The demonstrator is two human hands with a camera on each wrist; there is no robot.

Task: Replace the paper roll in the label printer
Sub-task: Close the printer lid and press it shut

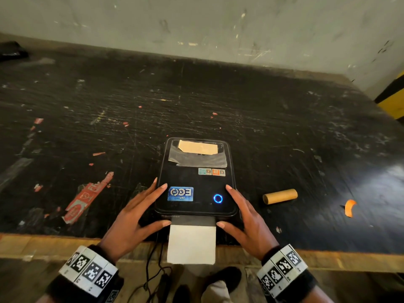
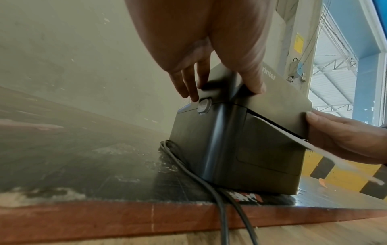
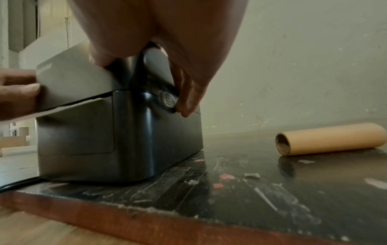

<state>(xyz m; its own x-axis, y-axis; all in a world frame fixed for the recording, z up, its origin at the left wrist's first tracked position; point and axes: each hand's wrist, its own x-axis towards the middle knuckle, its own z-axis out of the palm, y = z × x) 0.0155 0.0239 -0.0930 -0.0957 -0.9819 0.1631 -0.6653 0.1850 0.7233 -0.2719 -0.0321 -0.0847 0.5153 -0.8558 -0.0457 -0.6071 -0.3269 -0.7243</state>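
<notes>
The black label printer stands near the table's front edge with its lid down and a blue ring light lit. White label paper hangs out of its front slot over the edge. My left hand lies against the printer's left side, thumb on the front. Its straight fingers touch beside the side latch button. My right hand mirrors it on the right side, fingers at the other latch button. An empty brown cardboard core lies on the table to the right.
The scratched black table carries red label scraps at the left and an orange scrap at the right. Black cables drop over the wooden front edge. A wall stands behind, and a yellow-black post at far right.
</notes>
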